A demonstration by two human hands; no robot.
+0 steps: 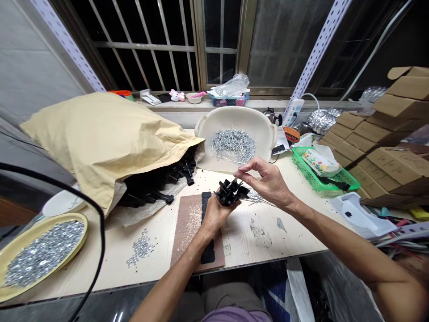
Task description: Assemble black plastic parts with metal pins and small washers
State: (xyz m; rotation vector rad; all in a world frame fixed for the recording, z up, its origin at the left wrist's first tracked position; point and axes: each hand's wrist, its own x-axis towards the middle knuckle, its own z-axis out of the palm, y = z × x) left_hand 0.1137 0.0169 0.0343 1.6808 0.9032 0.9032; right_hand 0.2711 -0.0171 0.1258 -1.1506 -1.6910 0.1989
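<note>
My left hand [214,213] is closed around a bunch of black plastic clips [230,192], held above the table's middle. Just to their right, my right hand [268,181] pinches a small metal nail [235,180] at the top of the clips, fingertips together. Below the hands lies a brown board [187,223] with black pieces on it. More black clips [157,185] spill from a large tan paper sack [103,138] on the left. A white tray [204,125] piled with silver nails [233,145] leans behind the hands.
A yellow plate [20,241] of small silver parts sits at the front left, with loose ones [140,248] scattered nearby. A green basket [301,167] and stacked cardboard boxes [385,134] fill the right. A black cable [83,205] arcs across the left foreground. The windowsill holds small items.
</note>
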